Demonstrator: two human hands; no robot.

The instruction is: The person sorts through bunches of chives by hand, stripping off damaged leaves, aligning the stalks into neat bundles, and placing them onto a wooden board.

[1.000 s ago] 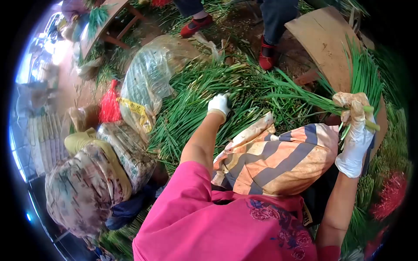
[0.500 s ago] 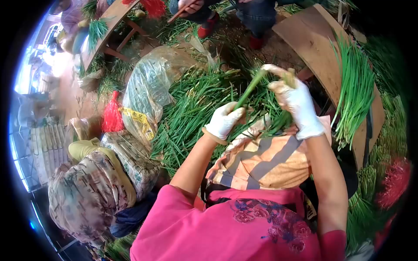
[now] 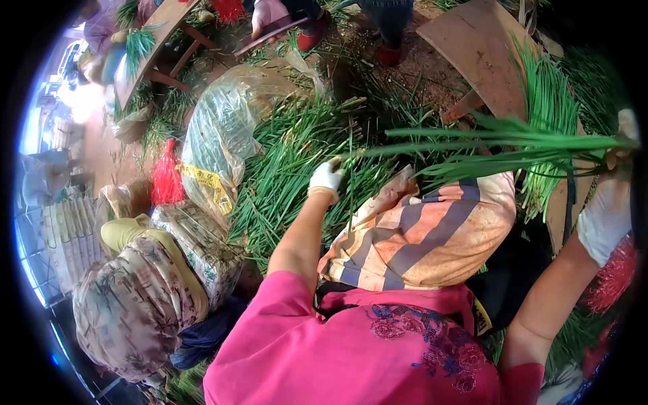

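In a white glove, my right hand is stretched far out to the right, closed around the gathered end of a bunch of garlic chives. The long green leaves trail leftward from it, over my lap and the bench. My left hand, also gloved, is at the near side of the big loose pile of garlic chives. Its fingers are curled, and what they hold, if anything, is too small to make out. A striped cloth covers my lap.
A second bunch of chives lies across the curved wooden bench at right. A clear plastic bag lies beside the pile. Red plastic ties hang at left, near a person in a patterned garment. Another person's hand shows at the top.
My right hand has swung from above the lap out to the far right, carrying the chives. My left hand has drawn slightly left and no longer has the thick stalk pointing up from it.
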